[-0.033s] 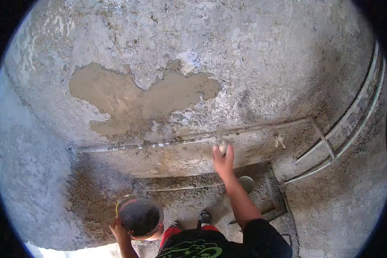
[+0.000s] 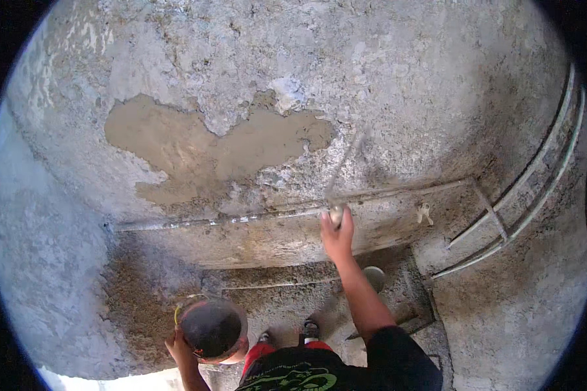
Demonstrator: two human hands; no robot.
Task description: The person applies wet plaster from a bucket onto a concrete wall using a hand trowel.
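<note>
My right hand (image 2: 337, 241) is raised in front of the rough wall (image 2: 430, 85), its fingers closed round the pale rounded handle of a trowel (image 2: 336, 214). The blade is thin and blurred, slanting up and right from the handle near the wall; whether it touches cannot be told. Lower left, my left hand (image 2: 177, 344) grips the side of a bucket (image 2: 243, 319) with a yellow piece at its rim. Dark grey material (image 2: 210, 329) lies inside the bucket. A smooth, wet-looking mortar patch (image 2: 254, 146) spreads over the wall to the left of the trowel.
Pipes (image 2: 287, 214) run along the lower wall, and curved ones (image 2: 546, 166) climb at the right. A small pale tap-like fitting (image 2: 424, 214) sticks out of the wall. Past my right forearm stands a round pale container (image 2: 374, 279), near a dark frame (image 2: 424, 319) on the floor.
My right hand has shifted slightly upward, and the trowel blade now shows as a longer slanted streak. My left hand and the bucket look unchanged.
</note>
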